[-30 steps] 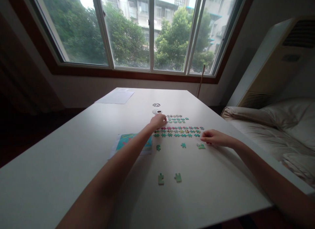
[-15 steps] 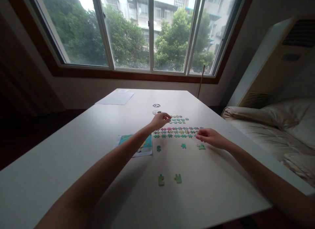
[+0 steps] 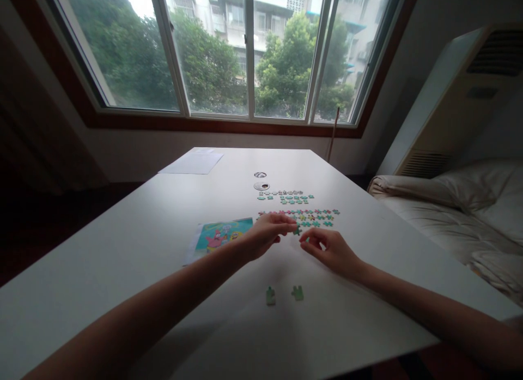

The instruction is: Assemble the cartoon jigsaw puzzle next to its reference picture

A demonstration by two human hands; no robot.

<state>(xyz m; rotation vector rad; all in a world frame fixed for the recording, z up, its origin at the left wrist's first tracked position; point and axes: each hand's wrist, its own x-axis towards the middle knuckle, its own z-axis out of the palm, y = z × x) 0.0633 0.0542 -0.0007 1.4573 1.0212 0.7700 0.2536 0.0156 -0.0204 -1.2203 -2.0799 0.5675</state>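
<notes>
My left hand [image 3: 267, 234] hovers over the white table [image 3: 122, 260], fingers pinched on a small green puzzle piece [image 3: 297, 230]. My right hand [image 3: 329, 247] is close beside it, fingers curled toward the same piece; whether it touches the piece I cannot tell. Just behind both hands lie rows of loose puzzle pieces [image 3: 312, 217], and a farther group of pieces [image 3: 292, 197]. Two green pieces [image 3: 284, 294] lie apart nearer to me. A colourful picture card [image 3: 223, 234] lies left of my left hand.
A round cable grommet [image 3: 261, 186] and a second one behind it sit mid-table. A sheet of paper [image 3: 192, 163] lies at the far left. A bed with pale bedding [image 3: 461, 205] is at the right, a wide window [image 3: 245, 53] ahead.
My left hand drew back from the far group of pieces toward me with a green piece pinched. My right hand moved left to meet it.
</notes>
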